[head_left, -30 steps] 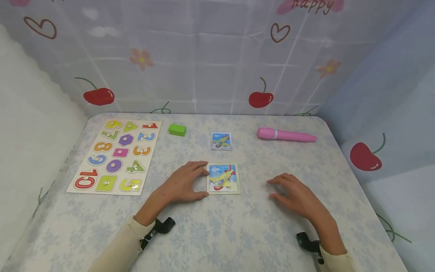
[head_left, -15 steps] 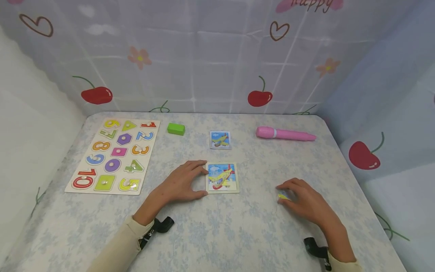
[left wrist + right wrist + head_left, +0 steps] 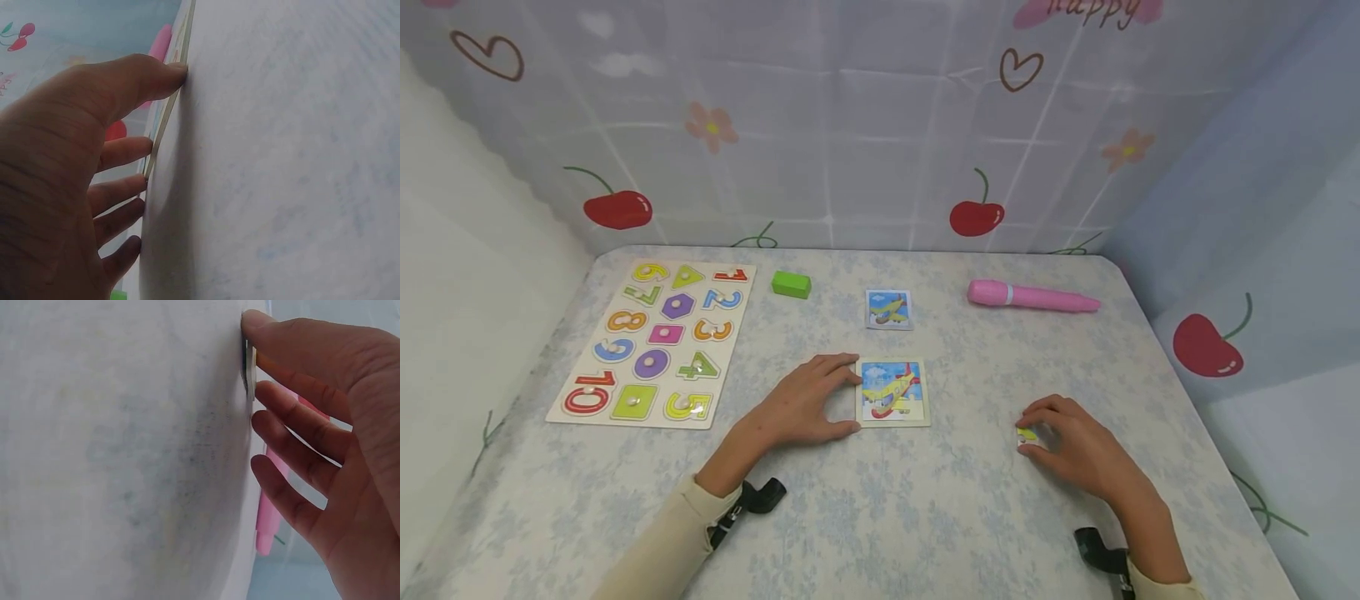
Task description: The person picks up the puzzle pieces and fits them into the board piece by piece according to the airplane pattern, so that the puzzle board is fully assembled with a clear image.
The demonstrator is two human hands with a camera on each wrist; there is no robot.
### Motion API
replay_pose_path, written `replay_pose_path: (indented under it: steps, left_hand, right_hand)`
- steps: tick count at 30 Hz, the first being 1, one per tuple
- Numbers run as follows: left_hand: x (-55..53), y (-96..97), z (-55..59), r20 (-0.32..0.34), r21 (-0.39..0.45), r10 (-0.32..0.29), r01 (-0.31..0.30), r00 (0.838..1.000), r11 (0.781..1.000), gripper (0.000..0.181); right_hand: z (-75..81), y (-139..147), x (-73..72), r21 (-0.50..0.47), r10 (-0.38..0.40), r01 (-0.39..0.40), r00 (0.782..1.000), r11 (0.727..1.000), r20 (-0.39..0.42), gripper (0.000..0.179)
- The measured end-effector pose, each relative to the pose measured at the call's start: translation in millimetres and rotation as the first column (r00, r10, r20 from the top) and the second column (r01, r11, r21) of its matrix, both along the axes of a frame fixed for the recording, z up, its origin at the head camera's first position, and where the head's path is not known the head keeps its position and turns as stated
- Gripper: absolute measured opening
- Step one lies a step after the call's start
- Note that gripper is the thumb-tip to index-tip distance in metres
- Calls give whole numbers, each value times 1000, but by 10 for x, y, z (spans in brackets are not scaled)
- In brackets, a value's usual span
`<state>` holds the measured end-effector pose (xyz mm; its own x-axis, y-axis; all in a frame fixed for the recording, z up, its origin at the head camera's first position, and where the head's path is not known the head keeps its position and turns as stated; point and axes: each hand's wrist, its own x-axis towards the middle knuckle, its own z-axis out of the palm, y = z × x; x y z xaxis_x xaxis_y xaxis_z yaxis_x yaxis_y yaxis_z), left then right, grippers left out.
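A small square picture puzzle of a yellow airplane (image 3: 891,392) lies in a pale frame mid-table. My left hand (image 3: 797,404) rests at its left side; thumb and fingertips touch the frame's edge, as the left wrist view also shows. To the right, my right hand (image 3: 1078,446) pinches a small flat puzzle piece (image 3: 1026,435) with yellow and white on it, at table level. In the right wrist view, that piece (image 3: 249,372) appears edge-on between thumb and fingers, which partly hide it.
A small airplane picture card (image 3: 888,310) lies behind the puzzle. Back left are a green block (image 3: 792,285) and a number-and-shape peg board (image 3: 651,400). A pink pen-shaped thing (image 3: 1033,297) lies at the back right. Patterned curtains border the table.
My right hand has moved right and nearer to me. The puzzle piece, unseen at first, now shows between its thumb and fingers. My left hand stays at the puzzle's edge.
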<state>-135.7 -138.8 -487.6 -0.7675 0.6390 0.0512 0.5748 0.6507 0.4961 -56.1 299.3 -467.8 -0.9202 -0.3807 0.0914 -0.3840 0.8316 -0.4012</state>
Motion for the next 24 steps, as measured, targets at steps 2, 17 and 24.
replay_pose_path:
  steps: [2,17,24]
  left_hand:
    - [6,0,9,1,4,0,0,1000,1000,62]
    - [6,11,-11,3,-10,4,-4,1000,1000,63]
    - [19,7,6,-1,6,-2,2,1000,1000,61]
  right_hand:
    - [3,-19,-19,7,-10,10,1000,1000,16,28]
    - [149,-327,-243,12,56,-56,998,998,-13,27]
    - [198,-543,-361,15,77,-77,997,997,-4,29]
